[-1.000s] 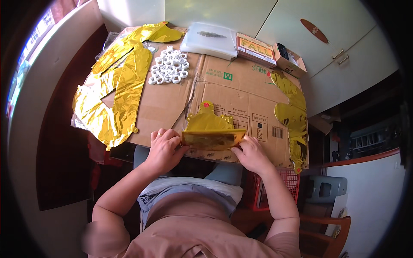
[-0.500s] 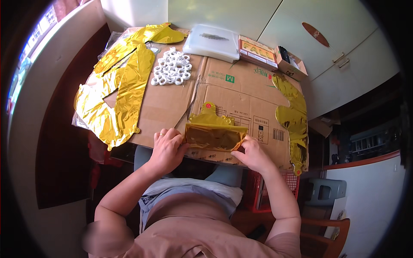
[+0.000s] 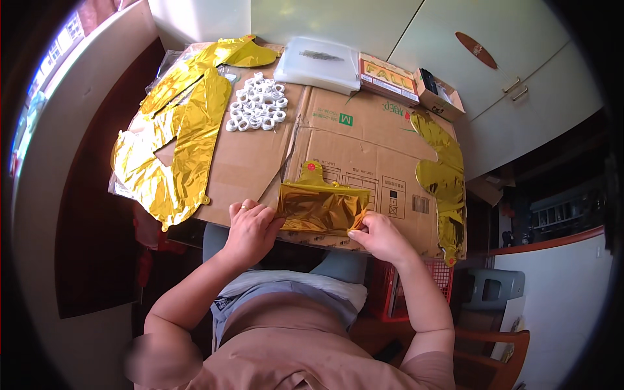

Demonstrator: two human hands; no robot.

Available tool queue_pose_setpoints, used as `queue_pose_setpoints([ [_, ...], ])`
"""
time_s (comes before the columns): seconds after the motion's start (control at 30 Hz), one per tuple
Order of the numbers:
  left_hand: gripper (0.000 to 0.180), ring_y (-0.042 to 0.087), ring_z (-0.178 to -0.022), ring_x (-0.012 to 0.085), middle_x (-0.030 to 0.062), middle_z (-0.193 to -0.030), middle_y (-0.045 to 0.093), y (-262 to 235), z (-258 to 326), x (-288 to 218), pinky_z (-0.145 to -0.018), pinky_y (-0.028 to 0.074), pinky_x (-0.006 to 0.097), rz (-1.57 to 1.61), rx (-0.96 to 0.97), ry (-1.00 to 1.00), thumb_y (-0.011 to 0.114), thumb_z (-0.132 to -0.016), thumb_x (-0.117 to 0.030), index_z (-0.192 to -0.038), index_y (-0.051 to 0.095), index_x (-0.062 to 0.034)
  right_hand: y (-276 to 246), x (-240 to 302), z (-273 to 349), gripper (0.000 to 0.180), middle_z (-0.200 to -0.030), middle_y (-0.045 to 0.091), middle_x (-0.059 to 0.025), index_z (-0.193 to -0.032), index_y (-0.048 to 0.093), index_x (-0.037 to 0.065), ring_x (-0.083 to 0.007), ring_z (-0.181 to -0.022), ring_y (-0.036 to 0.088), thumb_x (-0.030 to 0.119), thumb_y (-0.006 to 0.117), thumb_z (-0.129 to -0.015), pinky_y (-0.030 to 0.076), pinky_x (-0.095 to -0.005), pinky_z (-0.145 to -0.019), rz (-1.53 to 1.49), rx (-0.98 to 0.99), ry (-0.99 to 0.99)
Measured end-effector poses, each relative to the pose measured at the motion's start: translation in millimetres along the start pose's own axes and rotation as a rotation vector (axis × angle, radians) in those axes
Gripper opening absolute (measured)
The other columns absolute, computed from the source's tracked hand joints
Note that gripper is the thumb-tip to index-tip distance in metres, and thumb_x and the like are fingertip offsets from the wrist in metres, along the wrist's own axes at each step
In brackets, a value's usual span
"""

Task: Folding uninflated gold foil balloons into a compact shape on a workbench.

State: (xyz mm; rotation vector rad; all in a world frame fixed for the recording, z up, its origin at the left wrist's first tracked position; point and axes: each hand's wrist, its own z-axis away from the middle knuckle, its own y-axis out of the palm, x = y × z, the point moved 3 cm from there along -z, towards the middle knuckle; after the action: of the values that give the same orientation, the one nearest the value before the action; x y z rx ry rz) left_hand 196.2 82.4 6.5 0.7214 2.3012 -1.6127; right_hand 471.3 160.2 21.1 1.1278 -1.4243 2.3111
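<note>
At the far left of the surface (image 3: 383,140), which is covered by flattened brown cardboard, a large gold foil balloon (image 3: 172,140) lies spread out flat and unfolded, its upper end reaching toward the back edge. Just right of it sits a heap of small white rings (image 3: 257,109), and behind those a white plastic lid or tray (image 3: 318,64).

At the near edge, the left hand (image 3: 250,227) pinches the left end of a folded gold foil piece (image 3: 322,207), fingers curled over its edge. This piece is doubled over into a compact rectangle with a small tab sticking up at its top, lying on the cardboard between both hands. The right hand (image 3: 380,235) grips its lower right corner, thumb and fingertips closed on the foil.

Farther right, a flat printed box (image 3: 389,78) and a small open carton (image 3: 439,93) stand at the back, and another gold foil balloon (image 3: 445,185) lies along the right edge, unfolded.

Judging by this, one piece is partly folded; the two larger foil shapes look untouched.
</note>
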Motion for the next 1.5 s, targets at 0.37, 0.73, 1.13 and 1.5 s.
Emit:
queue_pose_setpoints([
  [0.37, 0.017, 0.053, -0.093, 0.0278, 0.0058, -0.084, 0.06, -8.8, -3.1, -4.2, -0.085, 0.033, 0.042, 0.0, 0.035, -0.164, 0.075, -0.083, -0.026, -0.082, 0.074, -0.0093, -7.3, 6.9, -14.6, 0.032, -0.059, 0.061, -0.013, -0.075, 0.064, -0.004, -0.0184, -0.056, 0.061, 0.023, 0.068, -0.09, 0.049, -0.0374, -0.057, 0.03, 0.053, 0.18],
  [0.73, 0.014, 0.054, -0.093, 0.0265, 0.0035, -0.085, 0.061, -4.9, 8.1, -0.1, -0.086, 0.034, 0.041, 0.014, -0.045, -0.16, 0.078, -0.08, -0.023, -0.079, 0.072, -0.0111, -11.5, 1.4, -10.2, 0.02, -0.072, 0.061, -0.0028, -0.088, 0.068, -0.004, -0.0108, -0.065, 0.056, 0.014, 0.076, -0.083, 0.046, -0.0291, -0.06, -0.105, 0.126, 0.094],
  [1.13, 0.025, 0.055, -0.09, 0.026, 0.0041, -0.091, 0.062, -9.7, 11.7, 4.9, -0.086, 0.036, 0.039, 0.165, -0.05, -0.095, 0.081, -0.077, -0.019, -0.097, 0.068, -0.01, -11.3, 16.8, 0.5, 0.025, -0.081, 0.053, -0.011, -0.081, 0.057, -0.004, -0.0251, -0.078, 0.057, 0.014, 0.075, -0.081, 0.047, -0.0361, -0.072, -0.041, -0.088, -0.162],
  [1.5, 0.039, 0.07, -0.082, 0.0246, 0.0121, -0.095, 0.064, -12.2, 28.8, -1.1, -0.075, 0.055, 0.035, 0.367, -0.027, -0.177, 0.077, -0.081, -0.005, -0.117, 0.063, -0.0031, 0.7, 7.4, 6.2, 0.019, -0.084, 0.058, -0.0109, -0.084, 0.059, -0.001, -0.0242, -0.081, 0.059, 0.01, 0.074, -0.081, 0.048, -0.0354, -0.074, -0.094, -0.118, -0.209],
])
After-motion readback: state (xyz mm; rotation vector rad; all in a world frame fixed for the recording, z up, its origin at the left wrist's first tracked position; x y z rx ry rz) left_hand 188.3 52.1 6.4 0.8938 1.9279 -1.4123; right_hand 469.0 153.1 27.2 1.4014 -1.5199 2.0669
